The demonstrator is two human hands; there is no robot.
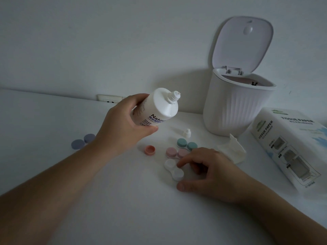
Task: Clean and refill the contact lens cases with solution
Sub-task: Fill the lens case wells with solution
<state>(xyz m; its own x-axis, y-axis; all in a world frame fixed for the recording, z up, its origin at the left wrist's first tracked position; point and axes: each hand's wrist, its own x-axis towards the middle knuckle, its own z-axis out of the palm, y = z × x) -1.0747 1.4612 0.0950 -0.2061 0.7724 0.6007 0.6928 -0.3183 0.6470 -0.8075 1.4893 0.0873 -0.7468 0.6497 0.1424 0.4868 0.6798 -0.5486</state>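
Observation:
My left hand (pixel 122 124) grips a white solution bottle (pixel 157 108), tilted with its uncapped nozzle pointing up and right, above the table. The bottle's small white cap (pixel 187 133) stands on the table. My right hand (pixel 210 172) rests beside an open white lens case (pixel 173 169), with forefinger and thumb at the case's edge. Behind it lie a pink closed case (pixel 176 152) and a green closed case (pixel 186 144). A loose coral lid (pixel 149 150) lies open side up to the left. A purple closed case (pixel 83 142) sits at far left.
A white ribbed bin (pixel 235 110) with its lid raised stands at the back right. A pack of tissue paper (pixel 290 147) lies at the right, with a crumpled tissue (pixel 233 150) in front of the bin. A wall socket (pixel 109 99) sits behind the table.

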